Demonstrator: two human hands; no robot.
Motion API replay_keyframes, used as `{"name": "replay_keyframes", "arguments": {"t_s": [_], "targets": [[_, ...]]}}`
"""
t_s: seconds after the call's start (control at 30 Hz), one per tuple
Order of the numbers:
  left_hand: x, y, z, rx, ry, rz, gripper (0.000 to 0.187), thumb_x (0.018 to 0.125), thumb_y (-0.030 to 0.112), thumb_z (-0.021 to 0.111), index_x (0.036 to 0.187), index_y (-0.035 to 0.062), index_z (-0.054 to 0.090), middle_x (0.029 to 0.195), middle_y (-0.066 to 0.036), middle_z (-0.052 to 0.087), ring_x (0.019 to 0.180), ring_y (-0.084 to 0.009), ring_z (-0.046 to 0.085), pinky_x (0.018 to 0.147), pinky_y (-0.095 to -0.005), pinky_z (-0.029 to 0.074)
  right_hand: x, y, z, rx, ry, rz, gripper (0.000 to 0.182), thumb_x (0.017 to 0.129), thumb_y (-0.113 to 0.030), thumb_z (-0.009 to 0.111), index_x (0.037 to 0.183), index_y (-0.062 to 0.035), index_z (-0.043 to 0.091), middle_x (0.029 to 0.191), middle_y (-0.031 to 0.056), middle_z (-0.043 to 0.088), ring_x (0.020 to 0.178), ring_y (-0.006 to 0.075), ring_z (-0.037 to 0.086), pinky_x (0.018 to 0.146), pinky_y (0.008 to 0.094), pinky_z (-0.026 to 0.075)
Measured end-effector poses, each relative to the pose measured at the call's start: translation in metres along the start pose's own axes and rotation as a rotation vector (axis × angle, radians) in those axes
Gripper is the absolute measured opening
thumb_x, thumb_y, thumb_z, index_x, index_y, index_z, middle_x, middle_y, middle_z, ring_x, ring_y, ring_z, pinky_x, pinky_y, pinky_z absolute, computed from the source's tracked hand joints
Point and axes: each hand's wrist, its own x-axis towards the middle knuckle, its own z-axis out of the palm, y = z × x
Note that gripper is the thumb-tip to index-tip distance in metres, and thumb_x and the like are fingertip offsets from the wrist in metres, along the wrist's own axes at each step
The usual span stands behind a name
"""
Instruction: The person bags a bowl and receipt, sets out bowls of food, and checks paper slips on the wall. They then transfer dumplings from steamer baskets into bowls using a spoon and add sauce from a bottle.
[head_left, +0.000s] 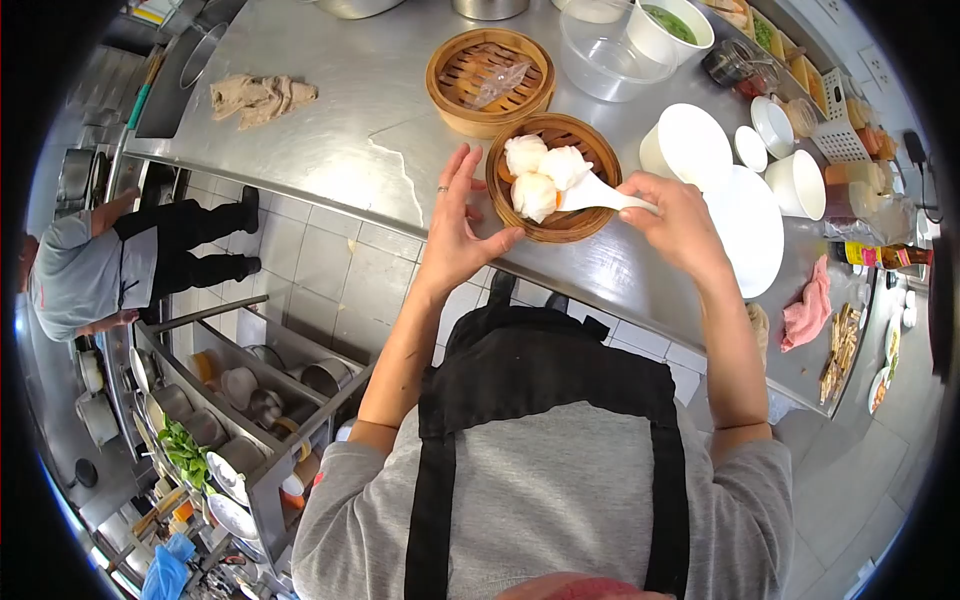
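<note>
Head view: left hand (455, 235) spreads wide against the bamboo steamer (556, 178) on the bench (330, 140); right hand (680, 222) grips a white spoon (600, 195), its bowl tucked among three dumplings (540, 172).

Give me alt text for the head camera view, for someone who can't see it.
A person's right hand holds a white spoon over three white dumplings in a bamboo steamer basket, which the left hand steadies on a steel counter. A second steamer basket sits behind; white bowls stand to the right.
</note>
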Motion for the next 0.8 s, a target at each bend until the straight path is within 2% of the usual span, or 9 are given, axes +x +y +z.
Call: {"name": "replay_keyframes", "arguments": {"t_s": [0.13,0.23,0.33,0.43,0.5,0.7,0.8], "targets": [[0.000,-0.002,-0.001,0.008,-0.002,0.005,0.097,0.056,0.019,0.081,0.138,0.0100,0.031,0.144,-0.010,0.023,0.101,-0.0172,0.047,0.074,-0.0285,0.046,0.006,0.007,0.016,0.081,0.013,-0.045,0.017,0.075,-0.010,0.066,0.090,-0.0061,0.060,0.078,0.0147,0.063,0.073,0.0321,0.060,0.066,0.0376,0.044],[0.001,-0.003,-0.002,0.004,-0.012,0.006,0.097,0.056,0.017,0.080,0.139,0.0101,0.031,0.144,-0.010,0.023,0.101,-0.0169,0.047,0.074,-0.0282,0.046,0.004,0.009,0.021,0.103,-0.018,0.035,0.018,0.078,-0.004,0.064,0.096,-0.0032,0.060,0.076,0.0076,0.064,0.071,0.0132,0.057,0.069,0.0288,0.043],[0.001,-0.005,-0.003,-0.038,-0.030,0.015,0.095,0.057,0.014,0.078,0.139,0.0099,0.030,0.144,-0.010,0.022,0.102,-0.0165,0.047,0.075,-0.0276,0.045,-0.001,0.016,0.030,0.298,0.054,-0.006,0.018,0.076,-0.006,0.066,0.094,-0.0056,0.061,0.076,0.0106,0.065,0.070,0.0206,0.061,0.065,0.0336,0.044],[0.000,-0.006,-0.006,-0.184,-0.055,0.002,0.091,0.060,0.008,0.074,0.139,0.0101,0.030,0.145,-0.010,0.022,0.102,-0.0164,0.047,0.075,-0.0268,0.044,-0.006,0.017,0.027,0.288,0.038,0.038,0.020,0.077,-0.004,0.065,0.096,-0.0053,0.061,0.073,0.0074,0.064,0.066,0.0127,0.056,0.062,0.0294,0.043],[0.000,-0.010,-0.007,-0.299,-0.073,-0.020,0.089,0.060,0.005,0.072,0.138,0.0106,0.031,0.145,-0.012,0.021,0.102,-0.0172,0.049,0.075,-0.0264,0.043,-0.008,0.021,0.026,0.307,0.042,0.061,0.020,0.077,-0.003,0.065,0.097,-0.0060,0.062,0.069,0.0057,0.061,0.063,0.0101,0.052,0.061,0.0268,0.041],[-0.002,-0.009,-0.005,-0.183,-0.084,-0.009,0.079,0.066,0.001,0.061,0.138,0.0093,0.031,0.146,-0.008,0.020,0.103,-0.0152,0.046,0.079,-0.0256,0.043,-0.012,0.030,0.023,0.377,0.062,0.024,0.022,0.077,0.000,0.064,0.098,-0.0059,0.062,0.065,-0.0004,0.055,0.061,0.0054,0.044,0.059,0.0222,0.037],[0.001,-0.013,-0.003,-0.209,0.016,-0.003,0.065,0.071,0.007,0.060,0.133,0.0087,0.040,0.144,-0.010,0.025,0.110,-0.0188,0.045,0.084,-0.0297,0.042,-0.016,0.030,0.015,0.447,0.064,0.032,0.022,0.077,0.000,0.064,0.098,-0.0048,0.062,0.067,-0.0027,0.055,0.063,0.0044,0.044,0.059,0.0209,0.036]]}}
